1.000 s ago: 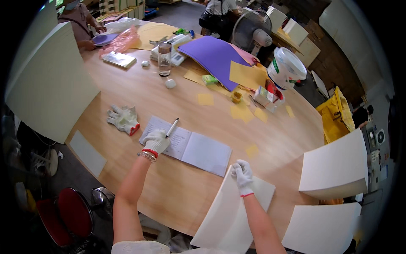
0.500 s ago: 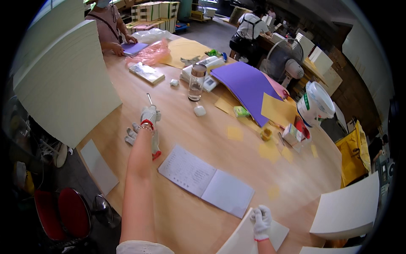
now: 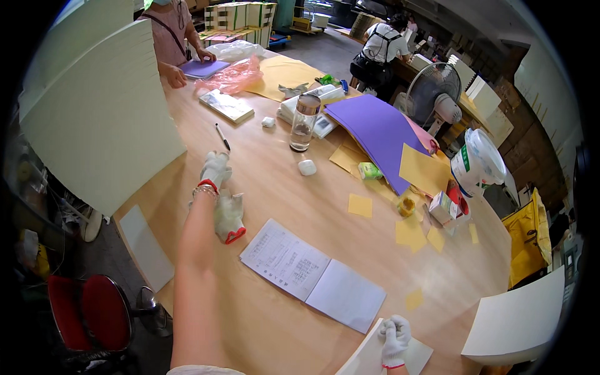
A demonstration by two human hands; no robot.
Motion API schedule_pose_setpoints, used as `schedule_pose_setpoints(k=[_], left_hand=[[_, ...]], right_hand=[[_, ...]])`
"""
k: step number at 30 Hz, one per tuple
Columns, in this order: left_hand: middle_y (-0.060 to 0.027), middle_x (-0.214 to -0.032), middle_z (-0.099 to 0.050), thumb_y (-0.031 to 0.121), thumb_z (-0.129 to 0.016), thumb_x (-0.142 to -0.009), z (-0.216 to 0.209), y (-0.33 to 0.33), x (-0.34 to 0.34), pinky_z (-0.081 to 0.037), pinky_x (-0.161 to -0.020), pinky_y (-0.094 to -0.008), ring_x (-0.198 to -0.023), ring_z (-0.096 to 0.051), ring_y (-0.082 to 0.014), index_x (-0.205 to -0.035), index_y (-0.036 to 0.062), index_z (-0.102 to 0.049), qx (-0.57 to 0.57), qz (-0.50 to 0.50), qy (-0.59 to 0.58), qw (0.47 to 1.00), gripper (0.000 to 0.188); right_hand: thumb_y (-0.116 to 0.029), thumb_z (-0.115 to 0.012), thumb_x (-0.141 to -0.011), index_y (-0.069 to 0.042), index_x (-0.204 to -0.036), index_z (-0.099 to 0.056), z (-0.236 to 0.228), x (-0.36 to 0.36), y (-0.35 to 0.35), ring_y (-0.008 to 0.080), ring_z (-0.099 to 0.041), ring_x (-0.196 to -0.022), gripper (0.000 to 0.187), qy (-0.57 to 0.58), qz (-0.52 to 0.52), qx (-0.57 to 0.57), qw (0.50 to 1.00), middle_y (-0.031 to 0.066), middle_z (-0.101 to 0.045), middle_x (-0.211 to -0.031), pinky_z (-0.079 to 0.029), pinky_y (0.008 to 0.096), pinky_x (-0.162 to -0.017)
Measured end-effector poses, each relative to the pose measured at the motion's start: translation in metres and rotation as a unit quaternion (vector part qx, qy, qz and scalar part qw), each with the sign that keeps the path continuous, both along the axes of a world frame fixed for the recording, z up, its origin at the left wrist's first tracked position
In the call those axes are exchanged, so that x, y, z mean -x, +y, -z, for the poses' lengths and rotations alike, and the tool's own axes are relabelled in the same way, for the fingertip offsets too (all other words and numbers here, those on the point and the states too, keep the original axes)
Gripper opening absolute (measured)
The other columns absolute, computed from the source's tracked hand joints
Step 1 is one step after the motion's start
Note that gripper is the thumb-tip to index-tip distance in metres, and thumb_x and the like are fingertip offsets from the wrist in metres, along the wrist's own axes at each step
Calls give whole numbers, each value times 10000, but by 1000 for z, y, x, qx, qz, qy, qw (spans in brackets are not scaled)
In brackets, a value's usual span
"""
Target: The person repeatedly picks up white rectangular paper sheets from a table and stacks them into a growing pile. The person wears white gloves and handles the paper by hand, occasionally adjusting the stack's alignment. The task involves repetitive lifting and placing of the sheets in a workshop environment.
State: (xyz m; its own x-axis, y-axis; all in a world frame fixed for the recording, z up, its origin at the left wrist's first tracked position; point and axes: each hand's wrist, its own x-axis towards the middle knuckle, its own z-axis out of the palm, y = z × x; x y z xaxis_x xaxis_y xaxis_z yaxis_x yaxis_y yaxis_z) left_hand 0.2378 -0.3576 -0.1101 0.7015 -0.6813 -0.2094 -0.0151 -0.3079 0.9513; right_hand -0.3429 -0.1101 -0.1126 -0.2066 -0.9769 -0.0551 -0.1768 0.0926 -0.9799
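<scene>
My left hand [image 3: 215,169], in a white glove with a red cuff, reaches far out over the table, fingers extended. Just past its fingertips lies a dark pen [image 3: 222,137], apart from or barely touching them. Beside that wrist is a loose work glove [image 3: 230,217] with a red edge, partly hidden by my arm. My right hand [image 3: 395,334], gloved too, rests curled on a white paper stack [image 3: 361,360] at the near edge; whatever its fingers hold is hidden. Between the two hands an open notebook [image 3: 287,259] shows handwriting on its left page.
A tall stack of white sheets [image 3: 103,119] rises at the left. Beyond stand a glass bottle [image 3: 303,123], purple sheets [image 3: 375,128], a white bucket [image 3: 478,162] and a fan [image 3: 434,90]. A co-worker's hand [image 3: 175,76] is at the far left, near a purple booklet [image 3: 203,69].
The pen, previously at my left fingertips, now lies on the table turned to a different slant. My left hand has drawn back slightly from it. My right hand stays on the paper stack.
</scene>
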Motion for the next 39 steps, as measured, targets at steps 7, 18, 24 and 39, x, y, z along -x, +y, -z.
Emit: schedule_pose_setpoints(k=[7, 18, 24, 39], left_hand=[[-201, -1102, -621, 321, -538, -842, -35, 48, 50, -474, -852, -401, -1009, -603, -333, -1210, 67, -533, -156, 183, -311, 919, 447], [-110, -1376, -443, 215, -741, -640, -36, 197, 190, -448, -926, -451, -1208, -457, -342, -1221, 134, -552, 139, 532, -579, 602, 616], [-106, -1363, -448, 201, -720, -634, -21, 214, 266, -361, -1011, -510, -1240, -433, -315, -1212, 127, -565, 159, 557, -603, 549, 603], [-113, -1379, -442, 131, -623, -763, -1, 83, 301, -353, -1042, -430, -1279, -396, -307, -1137, 84, -574, 71, 494, -618, 608, 381]], right_hand=[[-48, -516, -908, -55, -1076, -514, 3, 3, 0, 76, -541, -637, 168, -43, 20, -20, 999, 43, -580, -843, -487, 228, -549], [-66, -555, -920, -71, -1088, -529, 0, -3, 0, 52, -531, -655, 170, -101, 11, -47, 994, 8, -569, -830, -492, 221, -583], [-56, -565, -912, -52, -1087, -536, 7, 7, -1, 54, -550, -662, 177, -144, 3, 2, 990, 14, -590, -831, -491, 226, -577], [-89, -570, -916, -57, -1111, -528, 1, 0, -4, 88, -586, -712, 202, -176, 16, -44, 983, 40, -604, -886, -529, 257, -626]])
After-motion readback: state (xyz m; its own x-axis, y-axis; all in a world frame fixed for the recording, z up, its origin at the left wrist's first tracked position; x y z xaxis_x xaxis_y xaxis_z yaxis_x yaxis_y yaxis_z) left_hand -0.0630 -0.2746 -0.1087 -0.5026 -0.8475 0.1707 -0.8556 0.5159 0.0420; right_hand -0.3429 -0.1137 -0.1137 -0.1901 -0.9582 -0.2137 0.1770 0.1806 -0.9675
